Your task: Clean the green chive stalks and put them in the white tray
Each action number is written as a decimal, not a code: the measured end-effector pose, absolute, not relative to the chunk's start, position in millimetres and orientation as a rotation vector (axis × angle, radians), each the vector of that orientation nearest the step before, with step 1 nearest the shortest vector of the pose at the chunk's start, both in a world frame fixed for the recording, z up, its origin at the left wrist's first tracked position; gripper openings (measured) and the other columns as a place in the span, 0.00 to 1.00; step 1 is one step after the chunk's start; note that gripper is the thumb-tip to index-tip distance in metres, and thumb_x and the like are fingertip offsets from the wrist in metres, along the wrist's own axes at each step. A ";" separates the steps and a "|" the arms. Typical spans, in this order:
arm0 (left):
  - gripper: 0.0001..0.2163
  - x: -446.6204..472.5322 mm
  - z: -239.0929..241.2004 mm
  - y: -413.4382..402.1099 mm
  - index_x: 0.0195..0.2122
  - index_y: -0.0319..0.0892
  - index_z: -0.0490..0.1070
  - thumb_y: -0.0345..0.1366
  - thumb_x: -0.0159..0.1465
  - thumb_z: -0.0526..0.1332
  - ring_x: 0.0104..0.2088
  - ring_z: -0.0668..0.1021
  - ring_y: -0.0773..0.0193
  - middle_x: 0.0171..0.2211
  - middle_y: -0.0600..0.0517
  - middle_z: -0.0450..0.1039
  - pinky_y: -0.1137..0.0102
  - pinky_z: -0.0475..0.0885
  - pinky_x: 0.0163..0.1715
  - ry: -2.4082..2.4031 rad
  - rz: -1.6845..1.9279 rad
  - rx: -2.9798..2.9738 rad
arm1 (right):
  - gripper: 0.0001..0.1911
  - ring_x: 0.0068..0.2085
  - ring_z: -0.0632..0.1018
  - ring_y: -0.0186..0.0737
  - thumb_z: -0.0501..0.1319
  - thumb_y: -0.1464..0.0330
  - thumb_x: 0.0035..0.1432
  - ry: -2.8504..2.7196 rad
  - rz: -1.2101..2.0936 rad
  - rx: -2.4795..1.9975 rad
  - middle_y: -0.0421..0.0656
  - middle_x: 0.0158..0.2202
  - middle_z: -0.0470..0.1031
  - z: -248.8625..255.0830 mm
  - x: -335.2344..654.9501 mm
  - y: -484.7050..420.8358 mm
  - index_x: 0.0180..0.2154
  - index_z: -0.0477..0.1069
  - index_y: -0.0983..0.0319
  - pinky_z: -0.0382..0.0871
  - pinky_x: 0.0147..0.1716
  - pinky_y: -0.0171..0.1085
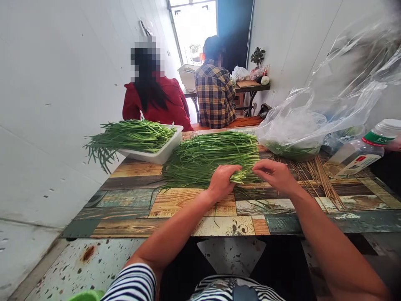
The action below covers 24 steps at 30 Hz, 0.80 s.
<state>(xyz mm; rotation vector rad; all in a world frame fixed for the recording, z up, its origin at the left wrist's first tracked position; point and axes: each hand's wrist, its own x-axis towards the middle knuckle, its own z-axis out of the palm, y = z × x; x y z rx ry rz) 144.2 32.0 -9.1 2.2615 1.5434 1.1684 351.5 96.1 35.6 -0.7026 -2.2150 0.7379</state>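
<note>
White walls (56,83) flank a wood-patterned table (191,205) bearing green stalks (216,156).

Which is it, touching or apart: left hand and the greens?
Touching. The head view shows the left hand closed around a bunch of greens, their pale ends poking out beside the thumb.

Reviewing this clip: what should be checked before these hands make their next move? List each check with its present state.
1. Left hand gripping a bunch of green stems: ok.
2. Right hand close to the stem ends: ok.
3. Right hand holding something: cannot tell.
4. Greens wholly inside the white tray: not ok, leaves hang over its left side.
5. Tabletop free of scraps: not ok, some lie near the right hand.
</note>
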 end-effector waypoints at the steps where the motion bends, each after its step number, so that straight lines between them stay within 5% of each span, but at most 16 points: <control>1: 0.19 144.3 -8.8 32.3 0.48 0.43 0.69 0.24 0.55 0.59 0.49 0.75 0.60 0.49 0.51 0.75 0.64 0.66 0.50 1.539 1.166 2.252 | 0.09 0.35 0.75 0.39 0.59 0.62 0.57 -2.214 0.784 -0.679 0.43 0.33 0.76 36.2 350.2 94.4 0.31 0.74 0.59 0.70 0.35 0.38; 12: 0.11 142.9 -2.3 32.3 0.39 0.43 0.70 0.25 0.55 0.59 0.39 0.75 0.62 0.37 0.52 0.74 0.69 0.70 0.41 1.549 1.134 2.191 | 0.15 0.30 0.75 0.37 0.66 0.56 0.49 -1.908 1.255 -0.722 0.42 0.30 0.74 30.4 332.9 85.7 0.33 0.72 0.60 0.72 0.33 0.38; 19: 0.10 146.6 -3.9 33.0 0.40 0.44 0.70 0.28 0.57 0.61 0.37 0.75 0.64 0.38 0.54 0.76 0.70 0.68 0.41 1.606 1.196 2.080 | 0.16 0.21 0.67 0.32 0.64 0.56 0.51 -2.074 1.082 -0.936 0.39 0.20 0.70 12.5 336.4 98.0 0.30 0.76 0.63 0.59 0.20 0.33; 24: 0.10 145.6 -3.7 33.8 0.40 0.44 0.70 0.29 0.56 0.62 0.34 0.74 0.66 0.35 0.56 0.75 0.71 0.68 0.37 1.673 1.157 2.038 | 0.17 0.20 0.68 0.33 0.62 0.54 0.52 -2.121 0.981 -1.064 0.39 0.19 0.70 16.6 354.9 108.7 0.28 0.76 0.62 0.59 0.19 0.33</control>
